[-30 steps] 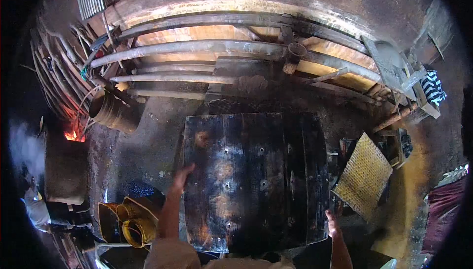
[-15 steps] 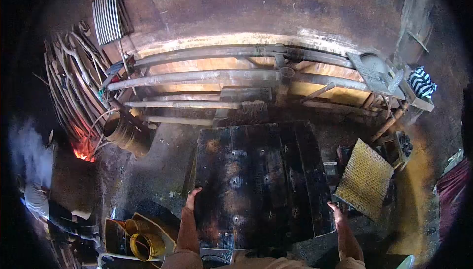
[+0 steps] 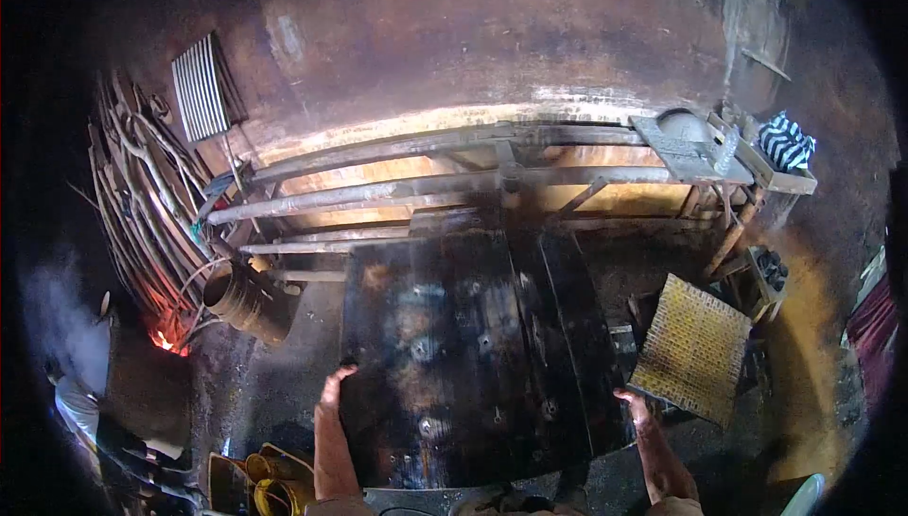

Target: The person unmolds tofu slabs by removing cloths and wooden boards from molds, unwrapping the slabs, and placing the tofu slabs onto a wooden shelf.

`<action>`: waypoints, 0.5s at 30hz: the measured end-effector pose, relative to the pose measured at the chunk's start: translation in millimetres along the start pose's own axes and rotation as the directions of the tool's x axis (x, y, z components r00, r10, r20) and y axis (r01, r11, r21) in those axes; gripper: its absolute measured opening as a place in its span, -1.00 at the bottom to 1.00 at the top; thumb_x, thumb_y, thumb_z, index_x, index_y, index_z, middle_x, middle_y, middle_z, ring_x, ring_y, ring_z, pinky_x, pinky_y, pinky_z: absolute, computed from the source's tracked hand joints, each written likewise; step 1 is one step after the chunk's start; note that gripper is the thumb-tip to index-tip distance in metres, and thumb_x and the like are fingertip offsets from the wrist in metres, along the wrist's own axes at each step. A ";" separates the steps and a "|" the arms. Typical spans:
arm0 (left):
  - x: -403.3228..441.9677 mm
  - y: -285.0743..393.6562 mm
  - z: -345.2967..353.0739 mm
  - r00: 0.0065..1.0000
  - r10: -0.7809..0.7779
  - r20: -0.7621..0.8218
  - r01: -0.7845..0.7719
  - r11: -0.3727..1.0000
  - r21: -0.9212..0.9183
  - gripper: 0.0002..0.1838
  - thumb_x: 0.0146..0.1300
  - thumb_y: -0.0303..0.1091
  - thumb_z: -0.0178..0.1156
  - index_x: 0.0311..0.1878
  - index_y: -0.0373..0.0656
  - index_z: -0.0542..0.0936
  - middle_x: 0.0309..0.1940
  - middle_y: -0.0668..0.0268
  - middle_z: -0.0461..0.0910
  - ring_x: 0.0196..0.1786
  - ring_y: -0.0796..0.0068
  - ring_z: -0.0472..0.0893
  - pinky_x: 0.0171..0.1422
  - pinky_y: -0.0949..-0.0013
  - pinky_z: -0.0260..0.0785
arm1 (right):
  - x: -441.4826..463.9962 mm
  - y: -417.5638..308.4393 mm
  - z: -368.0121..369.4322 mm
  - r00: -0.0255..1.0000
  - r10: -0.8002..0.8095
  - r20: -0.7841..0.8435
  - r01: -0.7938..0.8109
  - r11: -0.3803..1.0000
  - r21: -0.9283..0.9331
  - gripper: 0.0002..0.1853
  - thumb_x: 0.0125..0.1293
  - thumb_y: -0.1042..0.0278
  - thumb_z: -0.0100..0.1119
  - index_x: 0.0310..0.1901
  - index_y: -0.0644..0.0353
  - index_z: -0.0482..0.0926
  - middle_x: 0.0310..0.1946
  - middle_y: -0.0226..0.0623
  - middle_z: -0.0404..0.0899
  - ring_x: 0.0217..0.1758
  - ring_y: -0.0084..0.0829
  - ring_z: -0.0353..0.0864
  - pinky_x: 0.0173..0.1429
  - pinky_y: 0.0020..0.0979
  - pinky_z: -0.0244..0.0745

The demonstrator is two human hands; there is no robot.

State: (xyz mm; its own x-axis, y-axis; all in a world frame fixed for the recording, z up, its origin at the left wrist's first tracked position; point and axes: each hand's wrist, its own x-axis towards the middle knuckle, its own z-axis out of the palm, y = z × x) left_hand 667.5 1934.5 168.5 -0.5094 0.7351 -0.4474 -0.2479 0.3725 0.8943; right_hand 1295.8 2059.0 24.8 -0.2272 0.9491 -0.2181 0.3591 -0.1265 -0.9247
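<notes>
A stained wall [image 3: 454,34] fills the top of the frame above a rack of wooden rails [image 3: 359,196] running across the upper middle. At centre, a broad, dark, scorched-looking board [image 3: 454,355] dotted with pale-rimmed marks is held between a worker's two hands, its far edge overlapping the lowest rails in view. Stacked branches [image 3: 137,194] lean at upper left; a yellow woven panel [image 3: 690,350] sits tilted just beside the board at right. A rusty drum [image 3: 251,303] leans at middle left. The hands are well apart: the left hand [image 3: 335,387] clamps the board's left edge, the right hand [image 3: 637,408] its right edge, most fingers hidden below. The hold appears complete on both sides, with the board not yet let go; whether anything beneath carries its weight cannot be told. Smallest, a fire [image 3: 168,338] glows at the branches' foot, middle left.
</notes>
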 end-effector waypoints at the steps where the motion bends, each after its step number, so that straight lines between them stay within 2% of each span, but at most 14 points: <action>1: -7.6 6.3 1.4 0.990 0.132 0.039 -0.132 0.991 -0.009 -0.58 -0.04 -0.08 0.22 -0.16 -0.16 0.60 -0.22 0.24 0.59 -0.20 0.33 0.54 -0.04 0.27 0.37 | 4.2 7.8 -6.1 0.933 -0.358 0.040 0.344 0.920 0.188 -0.44 0.36 -0.05 -0.26 -0.09 0.33 0.55 -0.03 -0.07 0.53 0.12 -0.22 0.46 0.29 -0.23 0.26; 3: -29.4 17.4 21.6 0.969 0.246 0.039 -0.246 0.969 -0.001 -0.58 -0.04 -0.10 0.22 -0.16 -0.17 0.60 -0.24 0.23 0.59 -0.23 0.32 0.55 -0.07 0.26 0.38 | -8.0 15.0 -37.9 0.871 -0.490 0.003 0.471 0.838 0.278 -0.25 0.27 -0.29 -0.26 0.02 0.39 0.45 0.00 0.01 0.48 0.13 -0.12 0.43 0.28 -0.17 0.24; 4: -62.0 42.6 46.8 0.973 0.229 -0.002 -0.229 0.973 0.026 -0.59 -0.05 -0.11 0.22 -0.16 -0.17 0.60 -0.26 0.22 0.60 -0.25 0.31 0.55 -0.08 0.26 0.38 | -15.4 12.3 -53.0 0.833 -0.553 -0.016 0.528 0.787 0.319 -0.14 0.22 -0.41 -0.26 0.07 0.42 0.40 0.02 0.05 0.45 0.13 -0.07 0.41 0.28 -0.13 0.23; 5: -95.2 60.5 77.0 0.986 0.164 -0.038 -0.166 0.984 -0.065 -0.59 -0.06 -0.14 0.22 -0.16 -0.20 0.59 -0.28 0.22 0.60 -0.28 0.31 0.56 -0.10 0.25 0.39 | -15.7 19.1 -72.8 0.787 -0.613 -0.068 0.583 0.704 0.405 -0.18 0.21 -0.38 -0.18 0.06 0.39 0.41 0.01 0.00 0.46 0.12 -0.12 0.41 0.28 -0.17 0.23; 7: -110.8 44.5 100.0 0.971 0.230 -0.062 -0.235 0.968 -0.092 -0.60 -0.06 -0.15 0.21 -0.17 -0.21 0.59 -0.28 0.22 0.60 -0.29 0.31 0.56 -0.11 0.25 0.39 | -47.3 -27.3 -122.7 0.897 -0.422 -0.132 0.435 0.792 0.428 -0.31 0.20 -0.24 0.00 0.06 0.32 0.44 -0.02 -0.11 0.48 0.10 -0.24 0.42 0.28 -0.25 0.22; 8: -121.4 35.9 108.1 0.956 0.280 -0.090 -0.290 0.949 -0.124 -0.60 -0.05 -0.16 0.20 -0.18 -0.23 0.59 -0.29 0.22 0.60 -0.29 0.31 0.56 -0.12 0.25 0.39 | -68.6 -50.6 -150.5 0.948 -0.256 -0.192 0.308 0.892 0.330 -0.38 0.18 -0.12 0.09 0.07 0.29 0.44 -0.04 -0.17 0.49 0.08 -0.29 0.43 0.26 -0.29 0.23; 9: -179.1 54.8 154.9 0.974 0.202 -0.100 -0.219 0.953 -0.211 -0.61 -0.07 -0.20 0.21 -0.18 -0.25 0.58 -0.28 0.24 0.59 -0.30 0.31 0.55 -0.13 0.26 0.39 | -89.8 -73.8 -178.2 0.966 -0.081 -0.245 0.145 0.956 0.256 -0.44 0.17 0.00 0.17 0.07 0.26 0.45 -0.06 -0.22 0.50 0.06 -0.35 0.43 0.24 -0.32 0.23; 10: -181.5 38.5 167.8 0.977 0.196 -0.084 -0.210 0.954 -0.212 -0.61 -0.07 -0.20 0.21 -0.18 -0.25 0.58 -0.28 0.24 0.59 -0.30 0.31 0.55 -0.13 0.26 0.39 | -94.0 -54.5 -221.4 0.939 -0.042 -0.340 0.093 0.986 0.136 -0.48 0.14 0.12 0.24 0.07 0.24 0.45 -0.07 -0.28 0.51 0.04 -0.40 0.44 0.21 -0.35 0.26; 12: -155.7 -12.4 189.0 0.921 0.368 -0.125 -0.389 0.862 -0.325 -0.62 -0.09 -0.22 0.23 -0.19 -0.22 0.59 -0.29 0.26 0.59 -0.31 0.32 0.54 -0.12 0.31 0.38 | -138.4 -29.3 -274.2 0.886 0.045 -0.461 -0.053 0.999 -0.005 -0.48 0.13 0.10 0.24 0.06 0.25 0.45 -0.08 -0.27 0.51 0.03 -0.40 0.44 0.20 -0.35 0.27; 13: -170.9 -16.8 228.7 0.875 0.469 -0.118 -0.471 0.772 -0.426 -0.66 -0.08 -0.25 0.24 -0.21 -0.21 0.60 -0.31 0.28 0.58 -0.30 0.35 0.53 -0.08 0.35 0.36 | -163.2 -10.2 -293.9 0.864 0.089 -0.495 -0.119 0.992 -0.030 -0.47 0.13 0.09 0.25 0.06 0.25 0.46 -0.09 -0.26 0.52 0.02 -0.40 0.45 0.19 -0.35 0.27; 14: -191.8 -24.2 265.1 0.932 0.361 0.026 -0.282 0.769 -0.574 -0.72 -0.06 -0.29 0.23 -0.26 -0.22 0.60 -0.32 0.28 0.59 -0.26 0.36 0.55 -0.04 0.33 0.39 | -188.6 9.9 -307.4 0.845 0.135 -0.517 -0.178 0.983 -0.034 -0.47 0.13 0.08 0.25 0.05 0.26 0.46 -0.09 -0.26 0.52 0.01 -0.40 0.45 0.19 -0.36 0.28; 15: -134.2 -74.6 273.1 0.905 0.421 0.066 -0.306 0.751 -0.585 -0.73 -0.02 -0.27 0.23 -0.26 -0.22 0.60 -0.31 0.24 0.60 -0.26 0.33 0.57 -0.05 0.32 0.42 | -215.5 23.6 -316.1 0.830 0.179 -0.528 -0.223 0.975 -0.021 -0.47 0.12 0.07 0.25 0.04 0.26 0.47 -0.10 -0.25 0.52 0.01 -0.40 0.46 0.18 -0.36 0.28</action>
State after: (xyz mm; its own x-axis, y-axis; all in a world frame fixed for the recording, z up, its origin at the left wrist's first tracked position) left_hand 979.4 1962.8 159.8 -0.5105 0.8594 -0.0293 -0.5121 -0.2765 0.8132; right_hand 1639.4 1942.7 148.6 0.3536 0.9176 -0.1814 0.4194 -0.3289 -0.8461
